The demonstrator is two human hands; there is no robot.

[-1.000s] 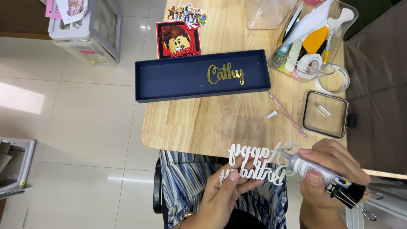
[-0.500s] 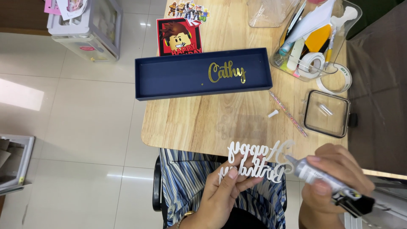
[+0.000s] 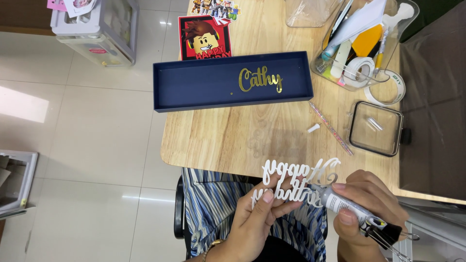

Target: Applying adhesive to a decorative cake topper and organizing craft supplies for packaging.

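Note:
My left hand (image 3: 252, 223) holds a white cut-out script lettering piece (image 3: 296, 182) from below, seen from its back, over my lap. My right hand (image 3: 369, 204) grips a small grey glue tube (image 3: 342, 204) whose tail is pinched by a black binder clip (image 3: 386, 233). The tube's nozzle touches the lettering near its right side. On the wooden table (image 3: 233, 140) ahead lies a long navy box lid (image 3: 194, 82) with a gold script name (image 3: 259, 80) stuck inside it.
A small white cap (image 3: 314, 128) and a thin pink stick (image 3: 332, 130) lie on the table. A clear square container (image 3: 376, 127) sits at right, with tape rolls (image 3: 361, 70) and a clear bin of tools behind. A cartoon-character card (image 3: 204, 41) lies beyond the lid.
My right hand has shifted the glue tube slightly along the lettering. The left hand keeps holding the piece in much the same place.

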